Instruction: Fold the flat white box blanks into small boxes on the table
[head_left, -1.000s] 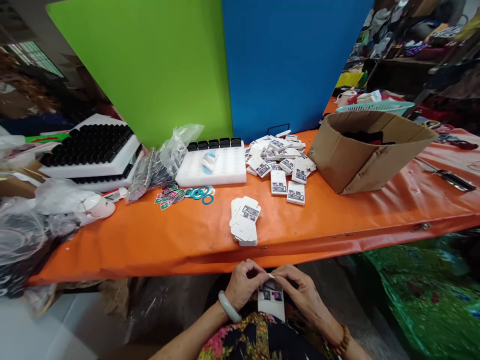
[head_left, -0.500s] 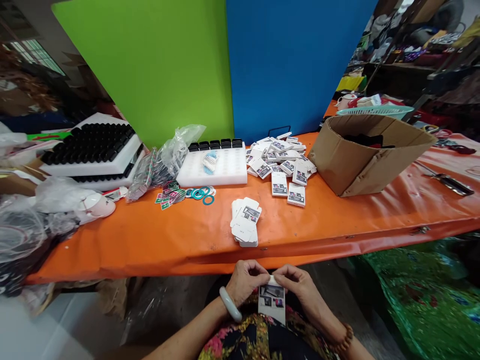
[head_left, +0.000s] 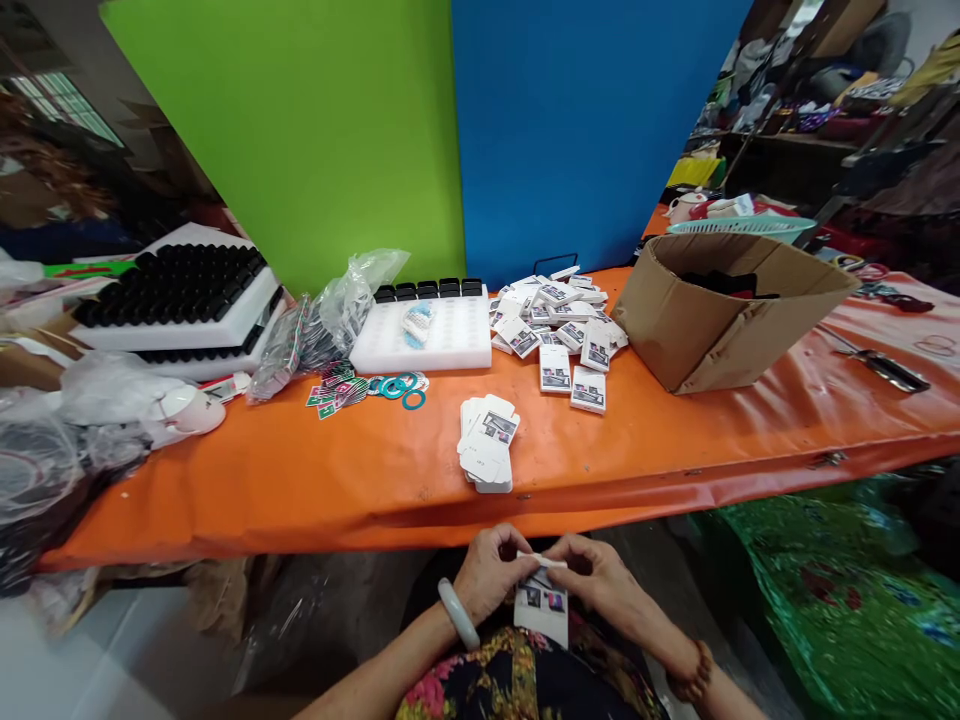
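Over my lap, below the table's front edge, a small white printed box is held by its upper end. My left hand pinches the top left of it between thumb and fingers; a pale bangle circles that wrist. On the other side my right hand grips the top right corner, thumb near the flap. The flap at the top is bent, partly hidden by my fingers. Straight ahead on the table lies a stack of flat white cartons with the same print.
A pile of small white boxes lies behind the stack. A cardboard box stands right of it. White foam trays with black pieces, teal rings and plastic bags sit leftward. Orange sheeting covers the table.
The top flap of the box has gone from upright to folded over between my fingers. Both thumbs have come down lower over the printed face.
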